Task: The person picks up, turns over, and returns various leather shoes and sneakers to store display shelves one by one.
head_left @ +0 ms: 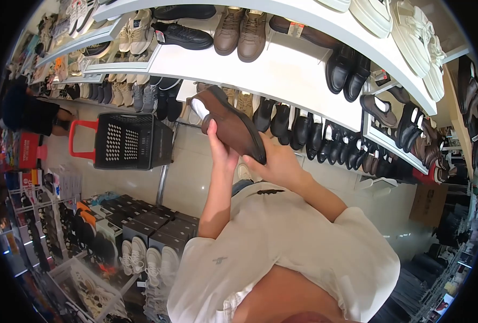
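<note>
A brown leather shoe (231,126) with a dark sole is held up before the shelf, tilted with its toe towards the lower right. White lining or stuffing shows at its opening. My left hand (222,153) grips it from below near the heel, thumb up against its side. Around the toe end, my right hand (281,163) is closed, its thumb at the tip and its other fingers partly hidden. Just beyond the shoe is the edge of a white shelf (206,64).
Brown lace-up shoes (241,33) and black shoes (348,72) stand on the shelf, with rows of black shoes below. A black shopping basket (134,141) with a red handle is at left. Shoe boxes (158,223) are stacked lower left. Another person (37,116) stands far left.
</note>
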The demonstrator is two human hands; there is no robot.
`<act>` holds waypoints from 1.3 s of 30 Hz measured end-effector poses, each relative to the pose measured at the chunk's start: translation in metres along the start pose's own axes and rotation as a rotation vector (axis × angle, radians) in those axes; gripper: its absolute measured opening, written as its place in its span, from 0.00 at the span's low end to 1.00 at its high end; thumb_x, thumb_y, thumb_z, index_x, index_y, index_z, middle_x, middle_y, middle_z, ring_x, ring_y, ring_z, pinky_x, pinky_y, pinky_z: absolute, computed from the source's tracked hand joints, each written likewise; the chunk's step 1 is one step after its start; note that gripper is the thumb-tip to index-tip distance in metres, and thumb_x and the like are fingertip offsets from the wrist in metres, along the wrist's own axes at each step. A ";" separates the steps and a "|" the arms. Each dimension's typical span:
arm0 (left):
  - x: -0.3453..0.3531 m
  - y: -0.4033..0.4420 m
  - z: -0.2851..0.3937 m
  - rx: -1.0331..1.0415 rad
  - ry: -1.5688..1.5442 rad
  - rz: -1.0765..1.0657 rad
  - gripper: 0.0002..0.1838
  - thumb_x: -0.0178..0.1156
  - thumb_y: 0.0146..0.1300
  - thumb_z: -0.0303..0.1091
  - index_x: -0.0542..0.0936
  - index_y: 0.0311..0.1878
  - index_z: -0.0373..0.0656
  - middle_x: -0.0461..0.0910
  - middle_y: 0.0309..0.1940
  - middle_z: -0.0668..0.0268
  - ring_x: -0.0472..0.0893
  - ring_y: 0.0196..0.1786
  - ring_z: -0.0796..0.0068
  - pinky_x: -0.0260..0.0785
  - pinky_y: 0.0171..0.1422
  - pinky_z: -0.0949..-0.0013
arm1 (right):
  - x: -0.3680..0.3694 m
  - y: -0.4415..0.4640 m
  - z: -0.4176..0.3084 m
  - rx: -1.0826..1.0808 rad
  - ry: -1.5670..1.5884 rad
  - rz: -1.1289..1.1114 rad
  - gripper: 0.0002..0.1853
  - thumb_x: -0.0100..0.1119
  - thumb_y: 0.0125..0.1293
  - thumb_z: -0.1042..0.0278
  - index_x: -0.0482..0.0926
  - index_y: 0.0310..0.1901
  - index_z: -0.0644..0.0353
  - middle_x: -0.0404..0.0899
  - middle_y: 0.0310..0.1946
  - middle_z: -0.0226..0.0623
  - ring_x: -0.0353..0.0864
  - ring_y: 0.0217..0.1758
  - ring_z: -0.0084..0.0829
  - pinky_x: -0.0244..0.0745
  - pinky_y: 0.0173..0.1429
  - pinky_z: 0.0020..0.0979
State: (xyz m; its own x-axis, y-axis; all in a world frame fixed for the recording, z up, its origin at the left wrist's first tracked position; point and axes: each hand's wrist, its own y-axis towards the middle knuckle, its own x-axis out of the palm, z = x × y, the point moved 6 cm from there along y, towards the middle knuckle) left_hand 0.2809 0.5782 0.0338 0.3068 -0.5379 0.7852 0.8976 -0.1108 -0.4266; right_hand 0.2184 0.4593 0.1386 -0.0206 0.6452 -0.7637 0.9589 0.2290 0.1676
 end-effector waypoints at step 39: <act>-0.058 0.011 -0.049 -0.089 0.777 0.270 0.20 0.57 0.67 0.39 0.72 0.54 0.33 0.78 0.47 0.55 0.81 0.47 0.67 0.74 0.52 0.67 | -0.037 0.007 0.380 0.861 1.426 0.531 0.24 0.63 0.67 0.56 0.71 0.55 0.64 0.77 0.47 0.40 0.80 0.40 0.32 0.80 0.41 0.27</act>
State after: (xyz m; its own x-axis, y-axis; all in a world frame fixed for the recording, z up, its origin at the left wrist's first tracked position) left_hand 0.2576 0.5672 -0.0387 0.1730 -0.9763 0.1300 0.7860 0.0573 -0.6156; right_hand 0.3339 0.1598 -0.0686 0.5603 0.7038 0.4368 0.7971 -0.3147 -0.5153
